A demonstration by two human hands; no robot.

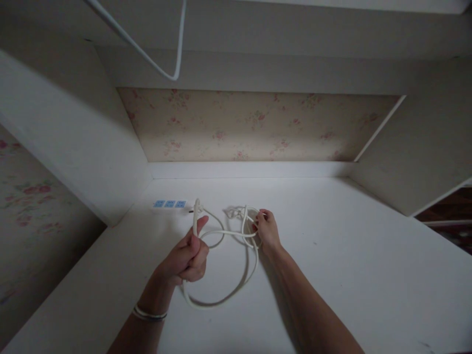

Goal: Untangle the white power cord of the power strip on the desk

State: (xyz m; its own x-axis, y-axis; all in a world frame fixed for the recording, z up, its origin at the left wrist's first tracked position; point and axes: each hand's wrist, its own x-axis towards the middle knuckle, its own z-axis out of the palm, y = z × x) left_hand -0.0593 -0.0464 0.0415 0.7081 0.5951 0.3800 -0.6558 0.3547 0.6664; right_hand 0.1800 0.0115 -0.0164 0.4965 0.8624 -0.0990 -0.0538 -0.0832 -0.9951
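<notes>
No text, label, brand, number or sign can be read anywhere; the power strip shows only plain blue socket faces, too small to tell any marking
</notes>
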